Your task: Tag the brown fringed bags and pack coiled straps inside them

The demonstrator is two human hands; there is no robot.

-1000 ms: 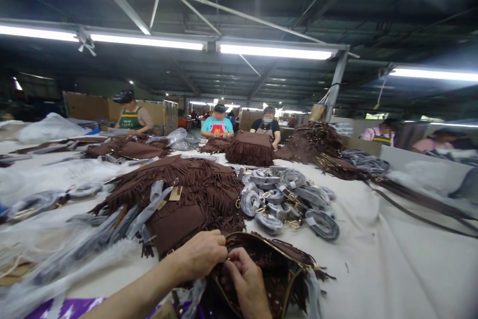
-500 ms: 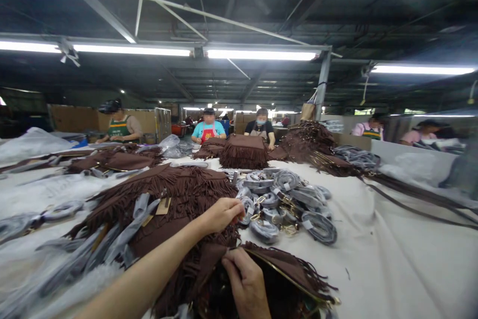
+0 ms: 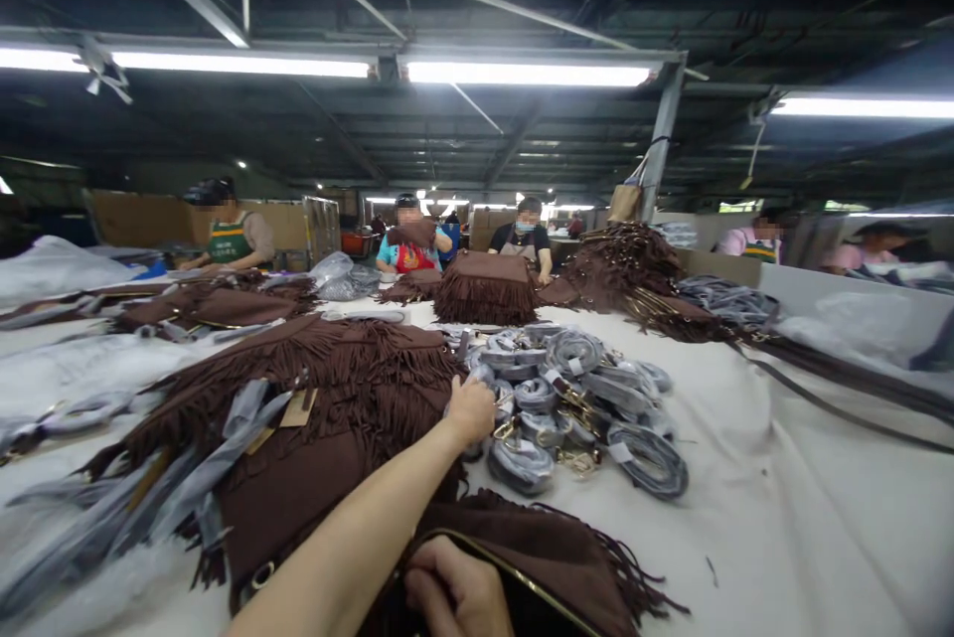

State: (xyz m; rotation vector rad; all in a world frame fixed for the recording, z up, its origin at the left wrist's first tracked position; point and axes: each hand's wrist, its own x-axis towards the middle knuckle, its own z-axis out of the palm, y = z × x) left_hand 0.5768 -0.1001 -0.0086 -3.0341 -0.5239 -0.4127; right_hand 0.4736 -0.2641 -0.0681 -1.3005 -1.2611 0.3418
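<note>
My left hand (image 3: 471, 410) reaches across to the left edge of a pile of coiled straps (image 3: 535, 397) in clear plastic, with gold clasps. Its fingers curl at a grey wrapped coil (image 3: 481, 376); their tips are partly hidden. Below, my right hand (image 3: 460, 589) is closed on the edge of a dark brown fringed bag (image 3: 548, 550). The bag's gold zip lies open beside that hand, and its inside is dark. Left of my forearm lie more brown fringed bags (image 3: 287, 493), with a tan tag (image 3: 298, 408) and plastic-wrapped straps (image 3: 216, 468).
A stack of fringed bags (image 3: 484, 284) stands farther back on the white-covered table (image 3: 820, 498). At the back right is a large brown heap (image 3: 622, 259) with long straps. Several people work beyond; one person (image 3: 413, 249) holds up a brown piece.
My left hand has shifted slightly left and down onto the edge of the strap pile. My right hand and the open bag have moved lower and left in view.
</note>
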